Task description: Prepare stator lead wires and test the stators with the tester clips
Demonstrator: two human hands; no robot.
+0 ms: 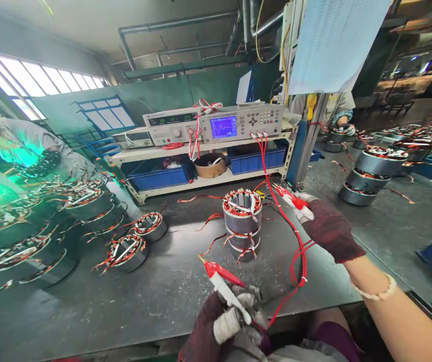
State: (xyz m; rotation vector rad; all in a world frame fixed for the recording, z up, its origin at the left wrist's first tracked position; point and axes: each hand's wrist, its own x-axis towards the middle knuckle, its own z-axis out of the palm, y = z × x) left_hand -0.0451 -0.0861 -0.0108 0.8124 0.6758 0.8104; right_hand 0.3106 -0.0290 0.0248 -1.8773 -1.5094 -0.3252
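Note:
Two motor stators (242,216) are stacked on the dark table (163,291) in front of me. My left hand (223,327), in a dark glove with white fingertips, is closed around a red-and-white test clip (221,276) near the table's front edge; the clip's jaws hold a red lead wire from the lower stator. My right hand (325,226), also gloved, grips a second red test clip (291,198) just right of the top stator. Red cables (299,251) run from both clips up to the tester (242,123) with a blue screen on the shelf.
Two loose stators (150,226) (125,251) lie left of centre, with many more piled at far left. A person in grey sits at the left; another works at the back right beside more stators (378,163). Blue bins (255,160) sit under the shelf.

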